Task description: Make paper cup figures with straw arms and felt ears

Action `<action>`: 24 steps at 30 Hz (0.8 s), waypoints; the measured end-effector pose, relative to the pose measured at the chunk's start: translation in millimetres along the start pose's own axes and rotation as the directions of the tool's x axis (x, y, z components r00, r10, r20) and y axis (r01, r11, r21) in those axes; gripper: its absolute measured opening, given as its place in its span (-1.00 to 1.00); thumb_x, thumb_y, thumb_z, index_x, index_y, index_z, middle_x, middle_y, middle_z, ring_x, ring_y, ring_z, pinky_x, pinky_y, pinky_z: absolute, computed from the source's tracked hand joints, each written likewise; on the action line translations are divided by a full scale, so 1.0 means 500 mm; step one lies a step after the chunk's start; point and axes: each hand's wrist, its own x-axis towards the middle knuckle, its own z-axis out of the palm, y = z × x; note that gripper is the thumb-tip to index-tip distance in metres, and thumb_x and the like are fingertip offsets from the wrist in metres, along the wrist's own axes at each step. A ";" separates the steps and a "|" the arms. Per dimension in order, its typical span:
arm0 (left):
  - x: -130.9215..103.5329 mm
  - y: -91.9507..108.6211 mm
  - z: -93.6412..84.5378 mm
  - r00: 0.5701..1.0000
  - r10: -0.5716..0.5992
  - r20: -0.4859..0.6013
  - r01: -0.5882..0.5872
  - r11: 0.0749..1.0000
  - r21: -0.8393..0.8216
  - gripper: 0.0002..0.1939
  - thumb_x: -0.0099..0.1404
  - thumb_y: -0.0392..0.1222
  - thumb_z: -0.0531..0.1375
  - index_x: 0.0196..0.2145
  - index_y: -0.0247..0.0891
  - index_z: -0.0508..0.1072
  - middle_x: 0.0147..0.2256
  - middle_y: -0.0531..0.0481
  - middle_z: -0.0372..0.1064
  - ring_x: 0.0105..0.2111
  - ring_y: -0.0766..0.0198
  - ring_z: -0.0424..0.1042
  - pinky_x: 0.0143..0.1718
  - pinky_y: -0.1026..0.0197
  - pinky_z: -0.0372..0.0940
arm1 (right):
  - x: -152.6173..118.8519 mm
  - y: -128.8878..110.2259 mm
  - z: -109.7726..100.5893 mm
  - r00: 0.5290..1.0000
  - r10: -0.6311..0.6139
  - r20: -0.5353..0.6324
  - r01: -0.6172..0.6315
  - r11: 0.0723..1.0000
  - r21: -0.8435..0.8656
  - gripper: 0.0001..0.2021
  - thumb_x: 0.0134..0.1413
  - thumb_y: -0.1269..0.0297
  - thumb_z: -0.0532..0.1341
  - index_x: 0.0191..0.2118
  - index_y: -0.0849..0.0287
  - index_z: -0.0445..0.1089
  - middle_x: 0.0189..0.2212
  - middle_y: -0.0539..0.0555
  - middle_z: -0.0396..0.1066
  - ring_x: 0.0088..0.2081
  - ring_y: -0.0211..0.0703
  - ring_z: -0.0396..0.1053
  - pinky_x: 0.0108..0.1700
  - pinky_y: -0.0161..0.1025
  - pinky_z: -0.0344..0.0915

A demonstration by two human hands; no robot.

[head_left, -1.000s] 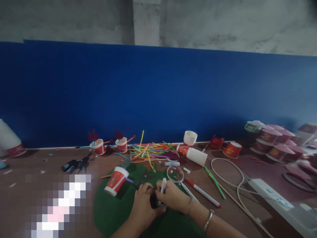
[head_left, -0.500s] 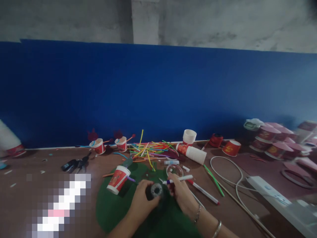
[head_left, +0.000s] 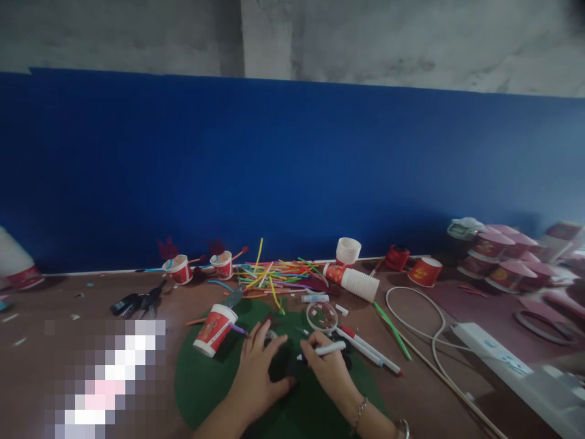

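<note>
My left hand (head_left: 258, 369) lies on the green round mat (head_left: 196, 378), fingers spread, with a dark patch between thumb and forefinger that I cannot make out. A small grey ring-shaped thing (head_left: 270, 335) shows just behind its fingers. My right hand (head_left: 326, 369) grips a white marker (head_left: 331, 348), its purple-banded tip pointing left, low over the mat. Black round pieces (head_left: 346, 360) are partly hidden behind that hand. Left of my left hand, a red-and-white paper cup (head_left: 216, 330) with a purple stick arm leans tilted on the mat.
Coloured pipe cleaners (head_left: 278, 275) lie heaped at the back, beside a stack of paper cups (head_left: 360, 285). A clear tape roll (head_left: 322, 316) and a red-capped marker (head_left: 372, 351) are near my right hand. Right are a white cable (head_left: 441, 360), a power strip (head_left: 493, 350) and stacked red cups (head_left: 496, 244).
My left hand has come off the grey-black round thing and spread its fingers on the mat. My right hand, with the marker, has moved slightly toward me.
</note>
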 end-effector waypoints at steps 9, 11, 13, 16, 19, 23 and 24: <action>-0.002 0.008 -0.008 0.996 -0.033 0.083 0.030 0.999 0.035 -0.39 -0.12 -0.15 0.36 -0.03 0.01 0.41 0.29 -0.10 -0.15 0.27 -0.15 -0.22 0.18 -0.24 -0.20 | 0.000 0.013 0.002 0.998 0.053 0.025 -0.052 0.997 -0.061 -0.72 -0.06 0.14 0.10 -0.63 0.08 0.02 -0.77 -0.14 0.06 -0.66 -0.31 0.04 -0.58 -0.34 -0.01; -0.002 0.009 -0.009 0.996 -0.031 0.085 0.028 0.999 0.034 -0.39 -0.11 -0.15 0.36 -0.03 0.01 0.40 0.29 -0.11 -0.15 0.27 -0.14 -0.21 0.19 -0.23 -0.21 | 0.000 0.013 0.002 1.000 0.023 0.017 -0.022 0.997 -0.075 -0.72 -0.05 0.16 0.10 -0.63 0.08 0.01 -0.76 -0.14 0.06 -0.65 -0.31 0.04 -0.57 -0.34 0.00; -0.001 0.010 -0.010 0.995 -0.036 0.090 0.033 0.999 0.033 -0.38 -0.12 -0.15 0.36 -0.03 0.01 0.40 0.29 -0.11 -0.14 0.27 -0.14 -0.21 0.19 -0.22 -0.20 | 0.000 0.013 0.002 1.000 -0.002 0.000 0.002 0.996 -0.090 -0.72 -0.05 0.18 0.10 -0.63 0.09 0.03 -0.75 -0.14 0.07 -0.64 -0.31 0.05 -0.56 -0.34 0.01; 0.000 0.012 -0.011 0.995 -0.045 0.091 0.042 0.998 0.036 -0.37 -0.13 -0.15 0.36 -0.03 0.02 0.40 0.29 -0.11 -0.14 0.27 -0.13 -0.20 0.19 -0.22 -0.19 | 0.000 0.011 0.004 1.000 0.006 -0.001 -0.006 0.996 -0.092 -0.73 -0.05 0.18 0.12 -0.63 0.09 0.05 -0.75 -0.14 0.08 -0.64 -0.31 0.05 -0.57 -0.35 0.00; 0.001 0.012 -0.012 0.994 -0.046 0.097 0.043 0.998 0.036 -0.37 -0.12 -0.14 0.36 -0.03 0.01 0.40 0.29 -0.10 -0.13 0.26 -0.14 -0.19 0.18 -0.23 -0.19 | -0.001 0.006 0.005 1.000 0.013 0.014 -0.011 0.997 -0.080 -0.72 -0.05 0.16 0.12 -0.63 0.10 0.06 -0.75 -0.14 0.08 -0.64 -0.31 0.05 -0.57 -0.35 0.00; 0.000 0.011 -0.011 0.995 -0.039 0.090 0.036 0.999 0.038 -0.38 -0.12 -0.14 0.35 -0.03 0.01 0.40 0.29 -0.09 -0.13 0.26 -0.16 -0.18 0.18 -0.24 -0.18 | -0.003 0.001 0.006 0.999 0.029 0.040 -0.026 0.997 -0.072 -0.73 -0.06 0.17 0.12 -0.63 0.09 0.06 -0.75 -0.13 0.10 -0.64 -0.31 0.07 -0.56 -0.35 0.01; 0.000 0.010 -0.011 0.995 -0.038 0.089 0.035 0.999 0.040 -0.38 -0.12 -0.14 0.35 -0.03 0.01 0.40 0.29 -0.10 -0.13 0.26 -0.15 -0.18 0.18 -0.23 -0.18 | -0.002 0.002 0.006 0.999 0.030 0.037 -0.027 0.997 -0.077 -0.74 -0.07 0.18 0.12 -0.64 0.09 0.06 -0.76 -0.13 0.10 -0.64 -0.31 0.07 -0.57 -0.35 0.00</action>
